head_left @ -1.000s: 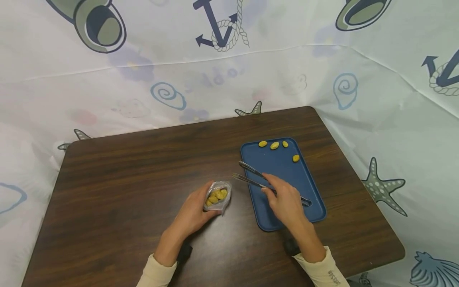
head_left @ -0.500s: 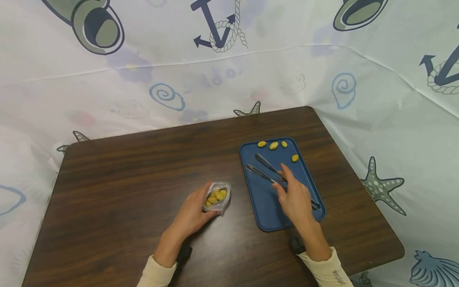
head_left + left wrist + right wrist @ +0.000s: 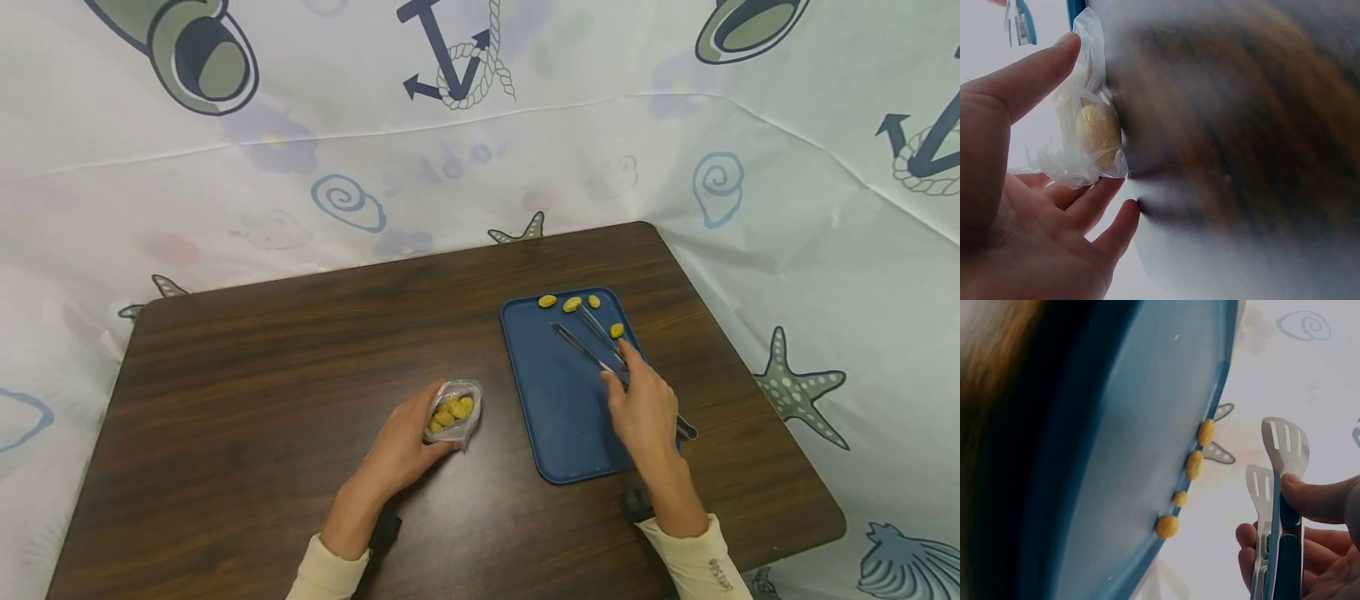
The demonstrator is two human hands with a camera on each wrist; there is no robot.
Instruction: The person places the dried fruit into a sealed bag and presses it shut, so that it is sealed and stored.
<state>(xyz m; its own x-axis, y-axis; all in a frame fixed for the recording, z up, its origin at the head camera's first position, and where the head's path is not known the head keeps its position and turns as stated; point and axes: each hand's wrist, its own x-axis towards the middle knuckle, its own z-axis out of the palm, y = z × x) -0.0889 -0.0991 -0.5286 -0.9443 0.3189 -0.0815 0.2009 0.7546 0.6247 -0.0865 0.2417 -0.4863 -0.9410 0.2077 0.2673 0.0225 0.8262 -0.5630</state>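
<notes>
My left hand (image 3: 405,437) holds a clear plastic bag (image 3: 468,429) upright on the table, thumb on one side and fingers on the other. Several yellow nut-like pieces (image 3: 452,410) show in its open mouth. In my right hand (image 3: 647,408) is a pair of metal tongs (image 3: 1279,512), pinched between thumb and fingers, its slotted ends apart with nothing between them. The tongs hover above the blue tray (image 3: 555,433), tips toward its far edge. Several yellow pieces (image 3: 572,305) lie along the tray's far end, one of them (image 3: 617,330) close to the tong tips.
A dark wooden table (image 3: 262,400) carries everything, with the tray on its right side. Behind it hangs a white cloth (image 3: 585,150) printed with sea motifs. Tiny light specks dot the tray in the right wrist view.
My right hand has carried the tongs right and away from the bag, across the tray toward its far right. The left hand and the bag have stayed in place.
</notes>
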